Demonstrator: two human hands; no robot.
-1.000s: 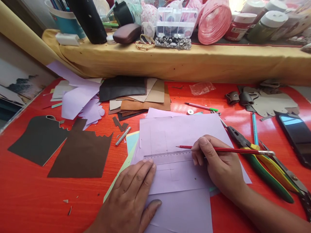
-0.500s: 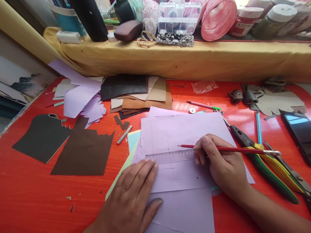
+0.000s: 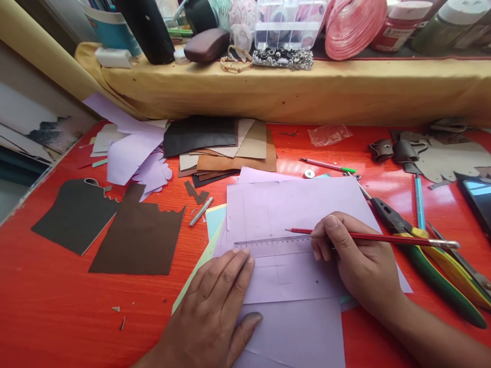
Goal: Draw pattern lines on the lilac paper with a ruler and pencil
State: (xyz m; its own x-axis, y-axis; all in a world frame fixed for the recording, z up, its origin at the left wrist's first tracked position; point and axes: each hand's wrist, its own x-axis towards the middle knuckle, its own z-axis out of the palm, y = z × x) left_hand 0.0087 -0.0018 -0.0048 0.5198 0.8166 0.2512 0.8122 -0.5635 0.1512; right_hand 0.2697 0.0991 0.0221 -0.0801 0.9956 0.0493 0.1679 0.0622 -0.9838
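Over a red table by a draped ledge, right hand grips pencil — left hand flat.

We look through one head-worn view, from above the near side of the red table, facing forward and down. We are close enough for the left hand and right hand to loom large in the lower half, while the farther yellow-draped ledge crosses near the top edge, running out of frame rightward.
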